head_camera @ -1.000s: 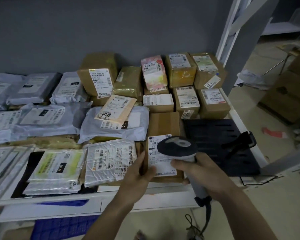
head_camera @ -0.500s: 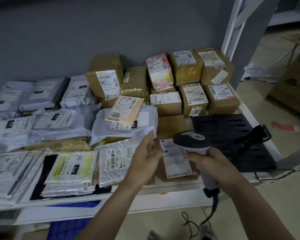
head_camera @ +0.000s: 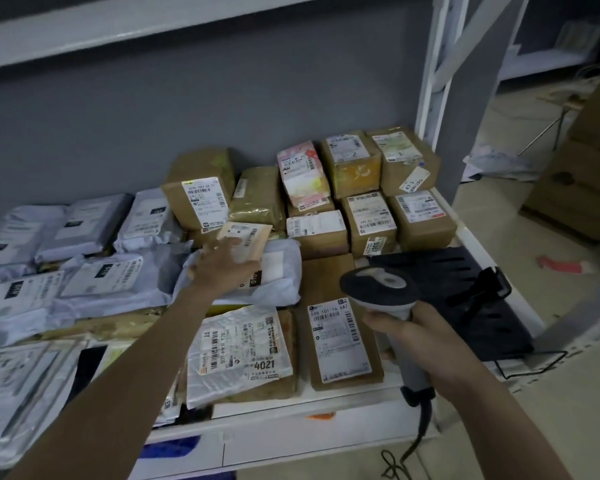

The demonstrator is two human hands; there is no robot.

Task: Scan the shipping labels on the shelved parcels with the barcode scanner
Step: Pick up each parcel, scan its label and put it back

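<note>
My right hand grips the handle of the barcode scanner, whose dark head hangs over the flat brown box with a white label at the shelf's front. My left hand reaches further back, fingers spread and resting on the tan padded envelope that lies on a grey poly mailer. A silver bubble mailer marked 4021 lies left of the flat box. Whether the left fingers pinch the envelope is unclear.
Brown boxes are stacked at the back right, grey and white poly mailers fill the left. A black perforated stand sits at the shelf's right end. A white shelf upright rises behind it. The scanner cable hangs below the shelf's edge.
My left hand left the front parcels and moved back and up onto the tan envelope. The scanner stays over the flat box. The view has tilted up.
</note>
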